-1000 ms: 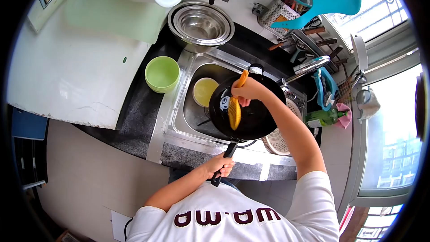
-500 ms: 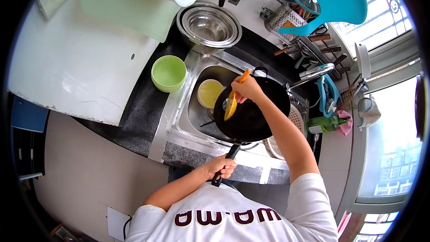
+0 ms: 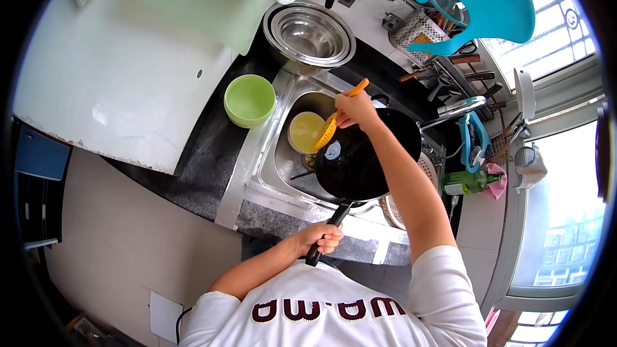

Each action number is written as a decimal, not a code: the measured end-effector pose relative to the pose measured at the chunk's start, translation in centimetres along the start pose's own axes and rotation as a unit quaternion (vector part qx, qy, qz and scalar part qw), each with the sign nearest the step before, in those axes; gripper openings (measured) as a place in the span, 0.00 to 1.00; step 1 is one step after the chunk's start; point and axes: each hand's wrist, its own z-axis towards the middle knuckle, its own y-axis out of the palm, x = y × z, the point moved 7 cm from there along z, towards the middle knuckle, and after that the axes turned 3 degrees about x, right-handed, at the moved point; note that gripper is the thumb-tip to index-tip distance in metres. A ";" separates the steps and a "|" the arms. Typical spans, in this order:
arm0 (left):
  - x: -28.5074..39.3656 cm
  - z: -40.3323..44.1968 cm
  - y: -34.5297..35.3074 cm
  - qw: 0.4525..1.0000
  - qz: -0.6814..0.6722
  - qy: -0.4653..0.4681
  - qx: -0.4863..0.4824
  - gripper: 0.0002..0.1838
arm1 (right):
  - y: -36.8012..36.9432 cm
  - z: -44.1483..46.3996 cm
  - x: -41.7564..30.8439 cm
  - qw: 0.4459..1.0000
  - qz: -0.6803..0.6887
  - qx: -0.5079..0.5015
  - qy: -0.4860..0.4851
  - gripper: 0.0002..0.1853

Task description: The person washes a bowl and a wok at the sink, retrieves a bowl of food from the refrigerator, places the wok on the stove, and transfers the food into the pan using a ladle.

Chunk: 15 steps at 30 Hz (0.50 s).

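Observation:
My left hand (image 3: 319, 238) is closed round the black handle of a wok (image 3: 360, 167), which is held over the sink (image 3: 267, 170). The wok's dark inside faces up, with a pale wet-looking patch near its left side. In my right hand (image 3: 355, 110) is a yellow dish brush (image 3: 326, 132) with an orange handle; its speckled oval head is at the wok's upper left rim. Whether the head touches the rim I cannot tell. Left of the wok, a bowl with yellowish inside (image 3: 306, 132) sits in the sink, partly covered by the brush.
Green bowls (image 3: 249, 100) are stacked on the dark counter left of the sink. Nested steel basins (image 3: 310, 35) stand behind it. The faucet (image 3: 459, 108), a green bottle (image 3: 464, 183) and a blue holder (image 3: 474, 141) are at the right. A beige perforated basket (image 3: 392, 211) lies partly under the wok.
My right hand has moved the dish brush from inside the wok up to its upper left rim. The pale patch is now uncovered. My left hand keeps its grip on the handle.

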 end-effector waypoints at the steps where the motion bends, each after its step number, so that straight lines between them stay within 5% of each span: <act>1: 0.0 0.0 0.1 1.000 -0.001 0.001 -0.001 0.09 | -0.5 0.0 -0.2 0.999 -0.051 -0.006 0.004 0.10; 5: 0.1 -0.1 0.3 1.000 -0.001 -0.001 -0.005 0.09 | -0.3 -0.1 2.2 0.952 -0.296 -0.053 0.053 0.14; 11: 0.2 -0.3 0.5 1.000 -0.022 -0.005 -0.017 0.09 | 1.1 -0.3 0.9 0.991 -0.117 0.012 -0.057 0.15; 13: 0.2 -0.3 0.5 0.999 -0.032 -0.006 -0.022 0.09 | 0.3 -0.5 0.1 0.989 -0.138 0.019 -0.053 0.14; 15: 0.3 -0.4 0.9 0.998 -0.044 -0.006 -0.034 0.09 | 0.2 -0.5 1.1 0.953 -0.299 -0.039 0.028 0.14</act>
